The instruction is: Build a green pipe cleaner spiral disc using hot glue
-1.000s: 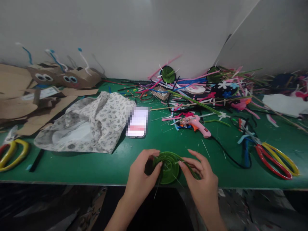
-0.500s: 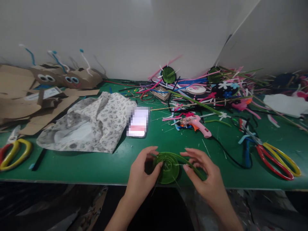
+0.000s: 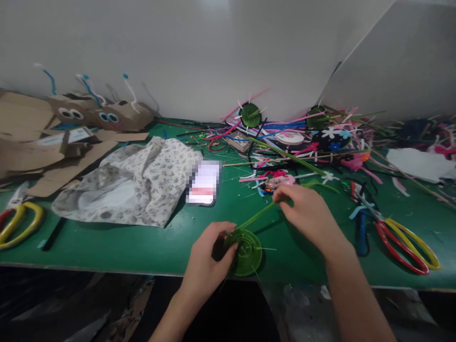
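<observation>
A flat green coil (image 3: pixel 249 259), wound in rings like a disc, is at the table's front edge. My left hand (image 3: pixel 212 254) pinches it at its left rim, thumb on top. From the coil a green strip (image 3: pixel 257 216) runs up to the right, pulled straight. Its far end is between the closed fingers of my right hand (image 3: pixel 302 209). Thin pale strands stick out from the coil. Just behind my right hand lies a pink glue gun (image 3: pixel 281 182), its handle hidden by the hand.
Red-and-yellow scissors (image 3: pixel 406 244) lie at the right, another pair (image 3: pixel 23 218) at the far left. A patterned cloth (image 3: pixel 142 185) and a phone (image 3: pixel 204 183) lie left of centre. Pipe cleaners (image 3: pixel 295 126) heap at the back. Cardboard figures (image 3: pixel 121 116) stand back left.
My right hand has moved up and away from the coil, drawing the green strip out straight. It now covers part of the glue gun. My left hand keeps its hold.
</observation>
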`<state>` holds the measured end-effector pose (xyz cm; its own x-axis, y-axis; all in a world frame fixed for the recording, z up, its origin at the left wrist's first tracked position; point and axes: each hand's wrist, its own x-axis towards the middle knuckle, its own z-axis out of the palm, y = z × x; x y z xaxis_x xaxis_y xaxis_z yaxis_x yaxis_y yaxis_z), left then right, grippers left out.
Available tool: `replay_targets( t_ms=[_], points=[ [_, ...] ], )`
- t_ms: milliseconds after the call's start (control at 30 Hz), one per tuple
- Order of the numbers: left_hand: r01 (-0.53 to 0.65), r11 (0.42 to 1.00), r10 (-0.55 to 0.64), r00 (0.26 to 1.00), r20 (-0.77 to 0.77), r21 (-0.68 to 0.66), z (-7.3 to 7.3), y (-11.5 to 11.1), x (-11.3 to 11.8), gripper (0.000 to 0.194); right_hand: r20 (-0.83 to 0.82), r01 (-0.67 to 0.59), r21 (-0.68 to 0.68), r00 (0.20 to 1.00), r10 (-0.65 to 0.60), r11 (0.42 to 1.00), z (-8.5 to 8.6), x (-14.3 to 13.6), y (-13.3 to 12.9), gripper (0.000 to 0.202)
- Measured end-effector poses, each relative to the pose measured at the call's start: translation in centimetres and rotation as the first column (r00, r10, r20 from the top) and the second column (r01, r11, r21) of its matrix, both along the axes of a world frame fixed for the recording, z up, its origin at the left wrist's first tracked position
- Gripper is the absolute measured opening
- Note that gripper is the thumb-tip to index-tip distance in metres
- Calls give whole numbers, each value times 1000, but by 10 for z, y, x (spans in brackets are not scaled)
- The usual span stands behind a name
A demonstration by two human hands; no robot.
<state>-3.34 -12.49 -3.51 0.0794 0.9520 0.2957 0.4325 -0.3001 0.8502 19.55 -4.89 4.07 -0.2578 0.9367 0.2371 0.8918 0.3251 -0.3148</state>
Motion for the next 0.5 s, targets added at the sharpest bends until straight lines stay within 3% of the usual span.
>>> replay_targets(
  t_ms=[100,167,233,400,500],
  points=[
    [-4,1000,4,1000,-9,4,0,0,0,26,157,-103,278,986,60,955,6,-27,27,24],
    [-20,1000,21,1000,-6,11,0,-1,0,27,237,-184,334,966,107,924,6,-35,39,37],
    [-37,999,37,999,1,14,-1,-1,1,27,257,-181,350,962,92,919,-1,-30,44,51],
    [-57,998,57,998,-11,5,-2,-2,1,28,161,200,302,953,-257,932,-34,19,27,41],
    [-59,998,59,998,-11,4,-2,-2,1,27,180,255,172,942,-285,951,-51,36,17,49]
  ],
)
